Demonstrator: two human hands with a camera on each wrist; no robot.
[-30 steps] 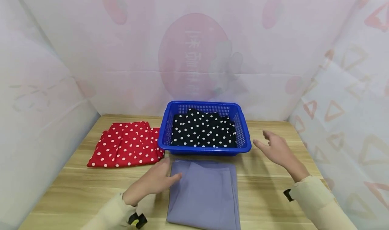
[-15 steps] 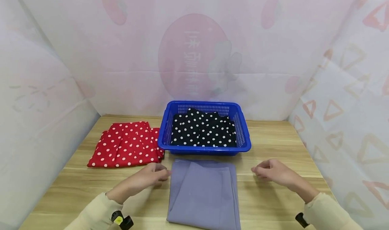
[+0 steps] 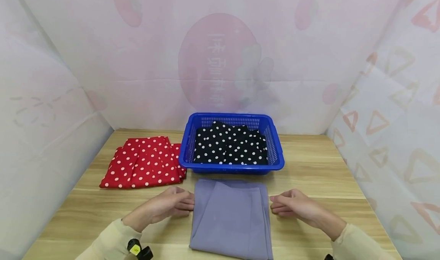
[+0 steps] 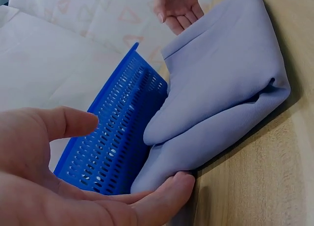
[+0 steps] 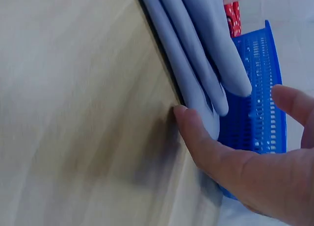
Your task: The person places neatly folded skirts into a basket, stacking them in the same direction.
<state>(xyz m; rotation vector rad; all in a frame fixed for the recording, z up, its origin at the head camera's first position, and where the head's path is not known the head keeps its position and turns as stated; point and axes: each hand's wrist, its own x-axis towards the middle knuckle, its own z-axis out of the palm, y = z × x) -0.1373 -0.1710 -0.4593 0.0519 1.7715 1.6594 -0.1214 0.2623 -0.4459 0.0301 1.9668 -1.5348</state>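
Note:
A folded grey-purple cloth point(image 3: 230, 220) lies in layers on the wooden table. My left hand point(image 3: 168, 205) is at its left edge, with fingertips point(image 4: 182, 181) right at the lower fold and the thumb held apart. On the opposite side my right hand point(image 3: 299, 208) has its fingertips point(image 5: 182, 113) at the bottom layer of the cloth's right edge. Its thumb point(image 5: 289, 101) also stands away from the layers. Just behind the cloth is a blue plastic basket point(image 3: 232, 168), holding a black cloth with white dots point(image 3: 230, 145).
A folded red cloth with white dots point(image 3: 144, 162) lies left of the basket, up against its side. Light printed sheets stand as walls behind the table point(image 3: 319, 168) and on both sides.
My right hand has come down and inward from beside the basket to the grey-purple cloth's right edge. My left hand has drawn back from over the cloth to its left edge.

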